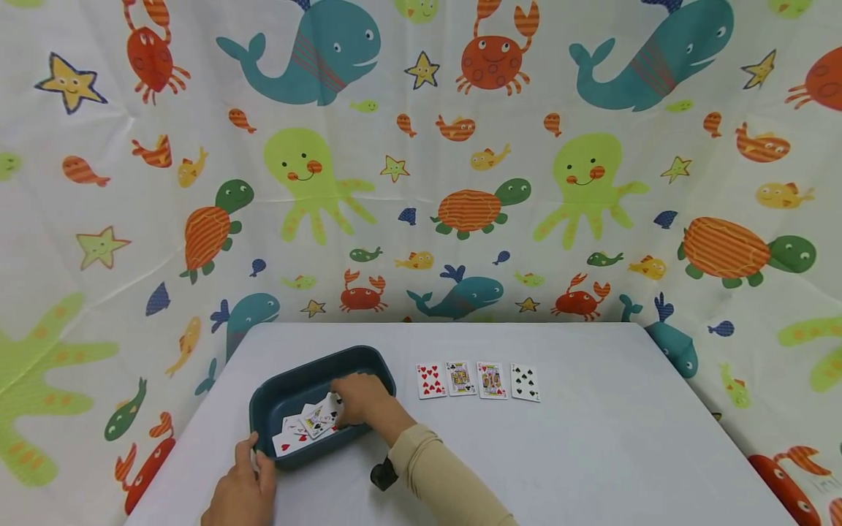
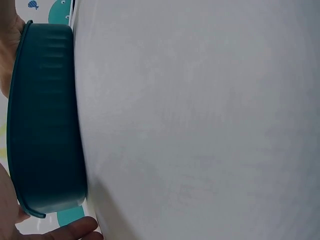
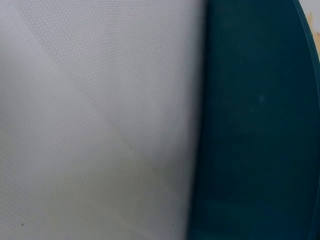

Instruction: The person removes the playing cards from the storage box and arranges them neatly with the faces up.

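Note:
A dark teal rectangular tub stands tilted across the left part of the table, with several loose, overlapping playing cards inside. One card with a court figure lies on top of the heap. My right hand reaches over the near right wall and pinches a playing card with black pips at the heap's right side. Its fingertips are partly hidden. My left hand holds the tub's near left corner, fingertips right at the rim. In the left wrist view, fingers lie beside the tub's end wall.
Right of the tub, face-up cards stand in a row: a hearts number card, two court cards and a black number card. A white cloth covers the table. A sea-animal curtain hangs behind. A black wrist device sits below my right sleeve.

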`<control>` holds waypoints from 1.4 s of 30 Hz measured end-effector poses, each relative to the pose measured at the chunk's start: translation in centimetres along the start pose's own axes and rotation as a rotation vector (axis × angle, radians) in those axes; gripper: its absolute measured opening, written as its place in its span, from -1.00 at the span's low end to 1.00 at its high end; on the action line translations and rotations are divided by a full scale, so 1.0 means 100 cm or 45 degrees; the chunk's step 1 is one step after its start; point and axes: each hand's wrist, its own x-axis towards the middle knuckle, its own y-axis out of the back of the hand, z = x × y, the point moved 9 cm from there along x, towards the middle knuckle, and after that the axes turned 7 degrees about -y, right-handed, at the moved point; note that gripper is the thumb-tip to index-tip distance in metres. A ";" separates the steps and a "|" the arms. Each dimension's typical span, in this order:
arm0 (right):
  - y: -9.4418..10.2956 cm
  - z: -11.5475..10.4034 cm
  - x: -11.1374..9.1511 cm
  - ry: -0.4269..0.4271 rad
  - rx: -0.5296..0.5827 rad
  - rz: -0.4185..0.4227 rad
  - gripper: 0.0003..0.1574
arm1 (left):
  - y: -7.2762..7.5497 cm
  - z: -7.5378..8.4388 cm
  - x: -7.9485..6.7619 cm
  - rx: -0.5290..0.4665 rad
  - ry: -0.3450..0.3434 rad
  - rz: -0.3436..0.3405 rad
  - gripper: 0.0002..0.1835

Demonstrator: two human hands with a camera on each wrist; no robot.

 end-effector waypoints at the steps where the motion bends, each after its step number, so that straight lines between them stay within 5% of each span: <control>1: 0.000 0.001 0.000 -0.005 -0.003 0.014 -0.26 | 0.000 0.000 0.000 -0.001 0.001 0.003 -0.54; 8: 0.005 0.004 -0.002 0.016 -0.018 0.106 -0.23 | -0.001 -0.001 -0.001 -0.001 0.000 0.009 -0.54; 16: 0.012 0.014 -0.006 0.000 0.183 0.164 -0.21 | -0.003 0.001 0.000 0.000 -0.008 -0.009 -0.53; 32: 0.030 0.028 -0.025 0.021 0.885 0.262 -0.38 | 0.005 0.006 -0.002 -0.004 -0.014 0.052 -0.56; 42: 0.041 0.039 -0.035 0.075 1.355 0.400 -0.46 | 0.002 0.002 -0.001 0.002 0.005 0.009 -0.54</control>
